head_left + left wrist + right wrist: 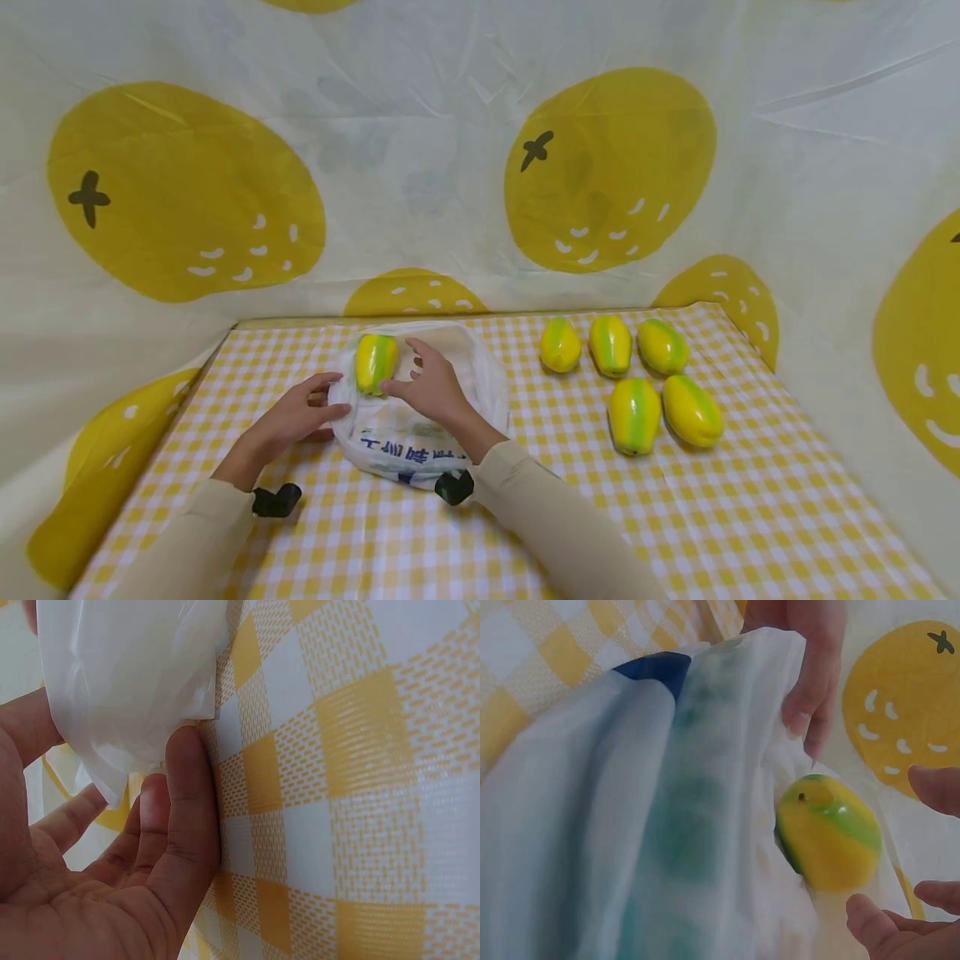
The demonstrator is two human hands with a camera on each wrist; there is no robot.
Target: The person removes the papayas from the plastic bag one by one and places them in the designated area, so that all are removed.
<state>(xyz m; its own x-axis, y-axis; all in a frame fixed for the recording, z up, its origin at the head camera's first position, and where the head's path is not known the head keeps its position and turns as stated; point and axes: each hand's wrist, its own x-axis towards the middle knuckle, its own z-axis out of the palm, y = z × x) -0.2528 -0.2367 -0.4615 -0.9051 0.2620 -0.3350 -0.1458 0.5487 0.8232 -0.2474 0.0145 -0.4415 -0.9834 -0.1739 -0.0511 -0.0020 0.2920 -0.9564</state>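
Note:
A white plastic bag (491, 392) with dark blue lettering lies spread on the table, its mouth open. Inside its left part is a yellow papaya (375, 363) with a green stripe, also visible in the right wrist view (papaya (832, 836)). My left hand (296, 410) is at the bag's left rim; its loosely extended fingers touch the thin plastic (127, 682). Over the bag, just right of the papaya, my right hand (438, 390) has its fingers spread, the thumb tip close to the fruit. Whether that thumb touches it is unclear.
Several more yellow papayas (635, 415) with green stripes sit in two loose rows right of the bag. A yellow-and-white checked cloth (750, 508) covers the table. Behind it hangs a pale curtain (420, 167) printed with large yellow fruit.

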